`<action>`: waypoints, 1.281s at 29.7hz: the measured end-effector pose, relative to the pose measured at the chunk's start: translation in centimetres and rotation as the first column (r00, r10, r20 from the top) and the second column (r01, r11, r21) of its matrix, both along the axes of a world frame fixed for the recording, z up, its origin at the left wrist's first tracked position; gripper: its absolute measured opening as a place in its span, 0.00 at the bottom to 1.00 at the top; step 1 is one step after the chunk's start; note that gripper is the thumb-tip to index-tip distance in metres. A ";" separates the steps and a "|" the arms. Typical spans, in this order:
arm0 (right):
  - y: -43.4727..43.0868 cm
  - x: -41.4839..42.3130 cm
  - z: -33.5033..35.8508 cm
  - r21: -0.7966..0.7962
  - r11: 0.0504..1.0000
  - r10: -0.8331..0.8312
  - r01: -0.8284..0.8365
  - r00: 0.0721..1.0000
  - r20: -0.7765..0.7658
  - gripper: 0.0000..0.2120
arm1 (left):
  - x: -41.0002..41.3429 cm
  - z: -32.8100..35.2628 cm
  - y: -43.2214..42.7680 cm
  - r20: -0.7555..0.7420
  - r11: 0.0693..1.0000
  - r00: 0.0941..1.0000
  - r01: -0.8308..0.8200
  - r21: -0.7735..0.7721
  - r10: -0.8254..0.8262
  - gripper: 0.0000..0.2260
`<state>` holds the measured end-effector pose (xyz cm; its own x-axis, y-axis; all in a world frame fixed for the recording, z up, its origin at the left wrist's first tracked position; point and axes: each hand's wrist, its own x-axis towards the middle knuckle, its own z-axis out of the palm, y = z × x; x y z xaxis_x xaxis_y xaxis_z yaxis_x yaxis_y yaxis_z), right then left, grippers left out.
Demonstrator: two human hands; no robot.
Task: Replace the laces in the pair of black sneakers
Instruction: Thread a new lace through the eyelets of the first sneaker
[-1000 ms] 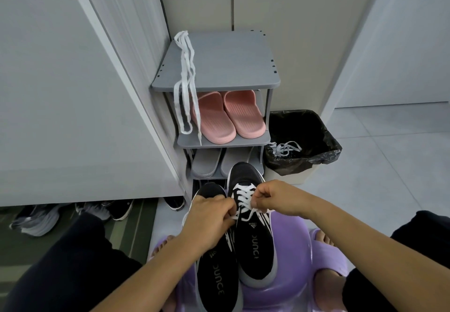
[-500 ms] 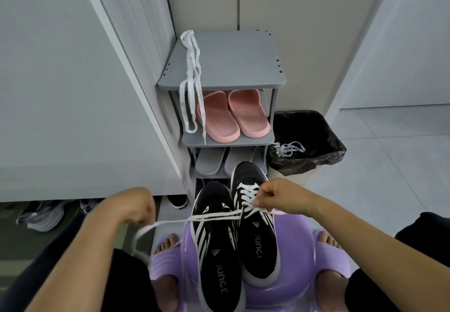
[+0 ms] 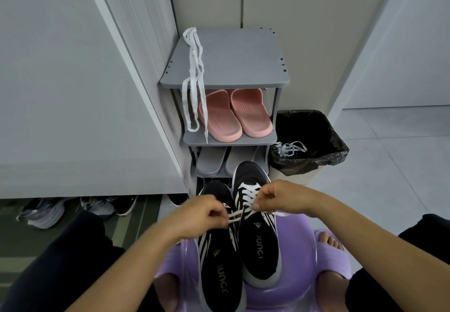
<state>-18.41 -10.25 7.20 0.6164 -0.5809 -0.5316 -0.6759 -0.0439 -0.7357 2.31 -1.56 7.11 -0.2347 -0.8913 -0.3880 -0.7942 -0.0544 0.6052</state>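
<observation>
Two black sneakers lie side by side on a purple stool (image 3: 299, 258). The right sneaker (image 3: 258, 241) has a white lace (image 3: 249, 196) threaded through its eyelets; the left sneaker (image 3: 220, 263) shows no lace. My left hand (image 3: 202, 213) pinches one end of that lace over the left sneaker's toe. My right hand (image 3: 277, 198) pinches the other end at the right side of the laced sneaker. A spare white lace (image 3: 194, 80) hangs over the front left of the grey shoe rack's top shelf (image 3: 238, 63).
The rack holds pink slippers (image 3: 233, 114) and grey slippers (image 3: 211, 163) below. A bin with a black liner (image 3: 314, 139) stands right of it, a white lace (image 3: 289, 148) on its rim. Shoes (image 3: 73, 208) lie under the white cabinet at left. My feet in purple slippers flank the stool.
My left hand, which had pulled the lace end far out to the left, has come back to the sneakers. The right hand stayed at the laced sneaker.
</observation>
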 end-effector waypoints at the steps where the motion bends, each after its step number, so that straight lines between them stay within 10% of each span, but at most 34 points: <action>1: 0.1 0.0 -0.1 0.000 1.000 0.003 -0.003 1.000 0.001 0.10 | 1.2 0.6 0.1 -0.098 0.993 0.995 -0.003 0.120 0.015 0.05; 4: 0.1 0.3 -0.4 -0.045 0.999 -0.021 0.021 1.000 0.018 0.09 | 6.1 1.9 0.6 -0.131 0.942 0.990 -0.011 0.336 0.058 0.09; 10: 0.1 0.5 -0.3 -0.036 0.994 -0.098 0.102 0.990 0.097 0.04 | 8.9 0.3 0.5 0.468 0.941 0.880 -0.091 0.327 -0.077 0.11; 14: 0.2 0.8 -0.5 -0.036 0.995 -0.087 0.089 0.994 0.070 0.05 | -0.2 -1.3 1.1 0.081 0.990 0.994 -0.058 -0.132 0.069 0.12; 20: 0.0 0.9 -0.2 -0.006 0.995 -0.102 0.103 0.990 0.100 0.04 | -3.6 -2.4 0.4 0.224 0.846 0.972 0.060 -0.530 0.072 0.06; 25: -0.5 0.3 0.0 -0.014 1.000 0.000 0.000 1.000 0.011 0.09 | -0.8 -1.2 0.5 -0.027 0.993 0.995 -0.095 -0.075 0.093 0.03; 29: -0.4 0.3 -0.4 0.013 1.000 -0.001 0.001 0.998 0.056 0.05 | 4.2 0.6 1.1 -0.179 0.920 0.971 -0.077 0.384 0.156 0.08; 34: 0.3 1.4 -0.6 -0.055 0.998 -0.009 0.015 0.995 0.098 0.03 | 4.5 0.1 0.7 0.251 0.976 0.965 0.023 0.216 -0.078 0.05; 38: 0.1 1.5 -0.2 -0.098 0.994 -0.031 0.045 0.990 0.139 0.04 | -0.5 -0.5 0.9 0.000 0.986 0.995 -0.097 -0.139 0.098 0.10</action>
<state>-16.96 -10.14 7.04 0.6554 -0.6518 -0.3815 -0.5719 -0.0985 -0.8144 1.82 -0.69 6.61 -0.1416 -0.9550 -0.2605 -0.7933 -0.0479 0.6069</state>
